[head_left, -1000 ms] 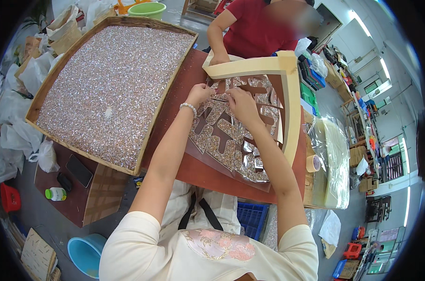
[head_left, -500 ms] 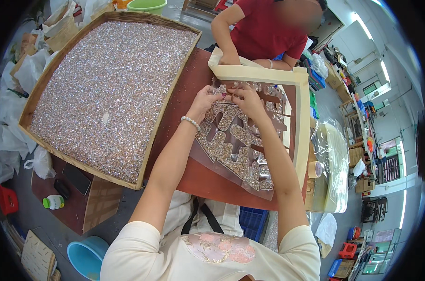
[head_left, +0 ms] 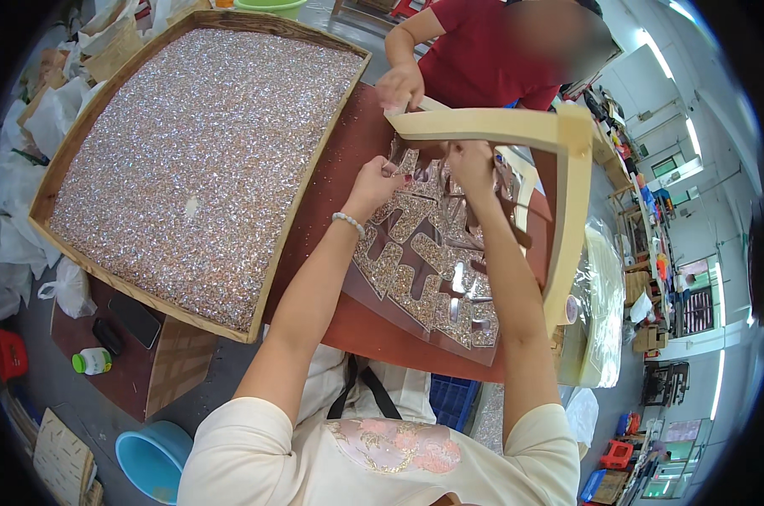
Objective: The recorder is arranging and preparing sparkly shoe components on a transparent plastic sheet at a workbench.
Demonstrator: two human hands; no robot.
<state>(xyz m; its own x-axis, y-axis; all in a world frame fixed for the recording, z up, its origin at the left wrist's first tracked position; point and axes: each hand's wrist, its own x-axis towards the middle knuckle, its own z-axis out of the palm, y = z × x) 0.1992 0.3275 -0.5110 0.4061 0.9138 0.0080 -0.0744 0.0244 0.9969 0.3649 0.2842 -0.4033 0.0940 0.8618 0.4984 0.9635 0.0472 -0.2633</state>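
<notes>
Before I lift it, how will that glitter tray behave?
The tray is probably heavy, being broad and covered in glitter. That may spill if tilted: it looks loose and uncovered. Wooden-sided, the tray should stay fairly stiff.

cream short-sleeved top [head_left: 247, 447] | pink floral chest panel [head_left: 392, 444], gold accents | pale beaded bracelet [head_left: 348, 221], left wrist

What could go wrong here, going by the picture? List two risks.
The pale frame looks tilted up near the right hand; if it dropped, it could pinch it. The shallow tray holds many glittering bits beside the left forearm; a bump might spill some.
</notes>
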